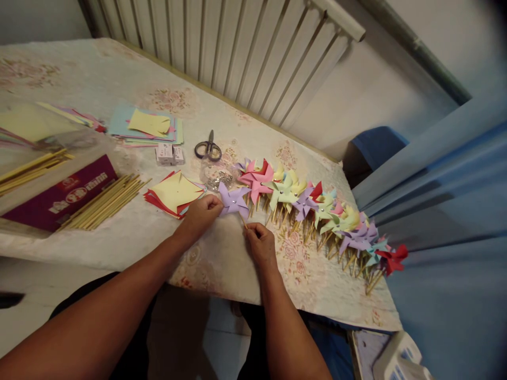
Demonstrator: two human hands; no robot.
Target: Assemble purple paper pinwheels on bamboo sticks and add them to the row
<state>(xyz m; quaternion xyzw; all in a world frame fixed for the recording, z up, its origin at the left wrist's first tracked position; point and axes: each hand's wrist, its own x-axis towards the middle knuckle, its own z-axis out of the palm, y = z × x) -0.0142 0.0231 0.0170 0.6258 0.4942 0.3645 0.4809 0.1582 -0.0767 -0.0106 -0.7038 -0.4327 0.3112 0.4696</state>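
Note:
A purple paper pinwheel (233,201) is between my hands, above the near part of the table. My left hand (204,210) pinches the left edge of one of its blades. The fingers of my right hand (260,240) are closed around its thin wooden stick, just below the blades. A stack of cut paper squares (176,191), pale yellow on top with red beneath, lies just left of the pinwheel. Behind the pinwheel sits a clear container of small metal fasteners (216,179). To the right runs a long row of finished-looking pinwheels (304,203) in several colours.
Black-handled scissors (208,149), small white boxes (169,154) and coloured paper sheets (119,122) lie farther back. On the left are a bundle of wooden sticks (105,206) and a purple package (61,198). A radiator (222,47) stands behind the table; a blue curtain (447,211) hangs right.

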